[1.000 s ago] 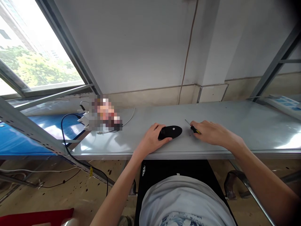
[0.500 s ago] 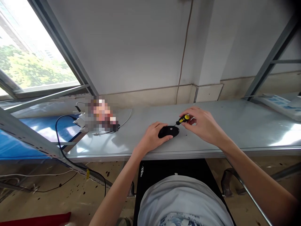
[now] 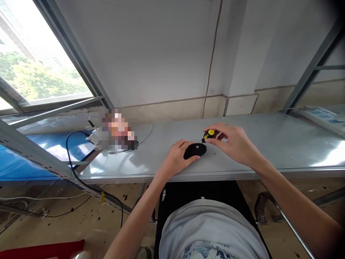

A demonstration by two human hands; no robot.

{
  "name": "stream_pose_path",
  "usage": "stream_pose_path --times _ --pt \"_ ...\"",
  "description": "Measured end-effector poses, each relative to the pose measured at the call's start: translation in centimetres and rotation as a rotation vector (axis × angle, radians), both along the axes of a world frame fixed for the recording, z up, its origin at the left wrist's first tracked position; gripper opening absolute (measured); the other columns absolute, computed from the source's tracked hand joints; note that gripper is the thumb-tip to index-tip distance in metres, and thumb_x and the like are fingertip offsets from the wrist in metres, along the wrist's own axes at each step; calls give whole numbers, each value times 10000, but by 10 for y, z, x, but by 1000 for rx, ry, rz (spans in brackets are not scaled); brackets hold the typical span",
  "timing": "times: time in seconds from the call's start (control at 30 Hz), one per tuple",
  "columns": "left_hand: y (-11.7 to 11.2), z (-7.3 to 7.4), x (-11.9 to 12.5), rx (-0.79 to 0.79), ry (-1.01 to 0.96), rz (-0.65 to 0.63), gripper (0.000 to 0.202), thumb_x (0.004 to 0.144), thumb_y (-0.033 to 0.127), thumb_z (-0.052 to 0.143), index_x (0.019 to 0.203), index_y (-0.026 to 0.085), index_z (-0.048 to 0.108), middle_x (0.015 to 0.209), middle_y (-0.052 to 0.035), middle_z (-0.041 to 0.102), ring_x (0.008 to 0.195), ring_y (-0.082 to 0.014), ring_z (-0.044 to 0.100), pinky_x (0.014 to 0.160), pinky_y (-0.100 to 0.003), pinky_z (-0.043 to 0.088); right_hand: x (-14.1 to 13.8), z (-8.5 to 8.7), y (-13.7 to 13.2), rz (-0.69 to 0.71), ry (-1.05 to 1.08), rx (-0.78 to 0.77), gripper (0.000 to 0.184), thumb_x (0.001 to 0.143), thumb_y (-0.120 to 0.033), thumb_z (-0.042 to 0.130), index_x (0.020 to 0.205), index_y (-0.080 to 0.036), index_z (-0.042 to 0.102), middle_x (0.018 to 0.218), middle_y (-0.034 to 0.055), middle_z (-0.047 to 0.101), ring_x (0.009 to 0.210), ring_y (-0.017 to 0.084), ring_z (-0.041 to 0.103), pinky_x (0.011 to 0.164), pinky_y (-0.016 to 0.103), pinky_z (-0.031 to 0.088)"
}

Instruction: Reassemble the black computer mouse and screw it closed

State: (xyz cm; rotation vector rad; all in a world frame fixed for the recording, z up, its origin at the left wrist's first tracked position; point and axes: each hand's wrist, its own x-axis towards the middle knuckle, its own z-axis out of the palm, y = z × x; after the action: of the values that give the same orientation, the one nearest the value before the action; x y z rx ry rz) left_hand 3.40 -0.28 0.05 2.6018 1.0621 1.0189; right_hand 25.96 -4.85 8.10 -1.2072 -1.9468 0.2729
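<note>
A black oval computer mouse [image 3: 196, 151] lies on the grey metal table [image 3: 253, 144], with a small pale round mark on its upper face. My left hand [image 3: 178, 155] grips it from the left, thumb along the near side and fingers along the far side. Between the thumb and fingers of my right hand [image 3: 229, 140] is a short yellow-and-black screwdriver [image 3: 208, 134]. It is tilted, its thin shaft pointing down at the far edge of the mouse. Whether the tip touches the mouse I cannot tell.
A blurred-out object [image 3: 118, 129] with white and black cables stands on the table at the left. White-and-blue packs [image 3: 320, 117] lie at the far right. Metal uprights [image 3: 309, 79] frame both ends, and the wall rises behind.
The screwdriver handle has tilted a little more upright in my right hand, its yellow end turning more toward me. My left hand still holds the mouse; the view has shifted slightly.
</note>
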Motion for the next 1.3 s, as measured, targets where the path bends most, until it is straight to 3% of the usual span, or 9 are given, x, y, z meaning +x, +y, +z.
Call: stream_pose_path --times 0.6,0.97,1.13,1.3 --pt "-2 1 -1 28 30 19 461 913 467 629 1313 258 536 1196 -91 614 1149 -276 569 1000 -445 471 9 9 -7 -21 -132 57 186 910 -396 617 1005 -254 690 955 25 731 710 160 633 623 294 475" --pt "-5 3 -1 17 14 42 415 938 463 592 1297 258 552 1217 -93 618 1180 -265 566 1021 -440 454 14 14 -13 9 -196 66 248 933 -435 573 1066 -257 682 954 40 733 705 176 629 589 303 463" --pt "-5 5 -4 41 -100 84 318 978 389 544 1254 234 570 1200 -98 632 1135 -240 600 993 -414 478 20 15 -13 -9 -233 59 272 934 -471 564 1065 -259 674 950 37 734 706 177 634 596 307 464" --pt "-3 7 -8 65 -261 204 189 991 296 518 1132 210 611 1072 -71 664 1012 -192 638 869 -338 516 23 15 -9 -32 -235 64 265 937 -457 568 1075 -252 664 948 29 728 724 172 638 628 305 473"
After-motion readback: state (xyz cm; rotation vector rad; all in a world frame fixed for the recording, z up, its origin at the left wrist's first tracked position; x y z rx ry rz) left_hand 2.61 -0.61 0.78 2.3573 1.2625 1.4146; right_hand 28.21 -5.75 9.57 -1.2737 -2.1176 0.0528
